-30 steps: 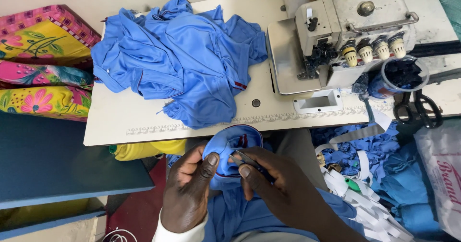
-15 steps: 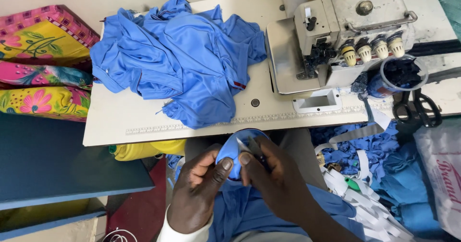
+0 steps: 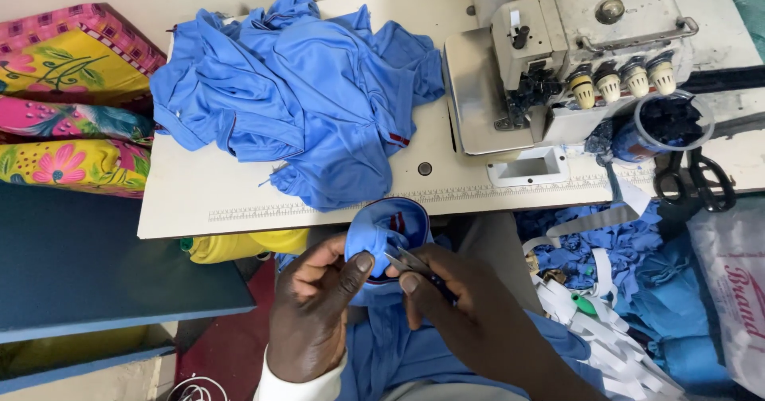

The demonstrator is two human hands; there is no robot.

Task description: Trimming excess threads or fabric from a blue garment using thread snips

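My left hand (image 3: 315, 305) pinches a folded blue garment piece (image 3: 382, 230) just below the front edge of the sewing table (image 3: 183, 202). My right hand (image 3: 458, 297) grips small thread snips (image 3: 406, 262), whose metal tips touch the blue fabric beside my left thumb. More of the same blue cloth drapes down over my lap. A pile of blue shirts (image 3: 299, 98) lies on the table top above my hands.
A cream overlock sewing machine (image 3: 582, 50) stands at the table's right. Black scissors (image 3: 693, 178) and a cup of dark scraps (image 3: 669, 122) sit beside it. Blue and white offcuts (image 3: 621, 289) fill the right floor. Patterned cushions (image 3: 64, 106) and a dark blue bench (image 3: 96, 266) lie left.
Both hands have lifted the blue piece slightly and turned it. The snips in my right hand now meet the fabric near my left thumb.
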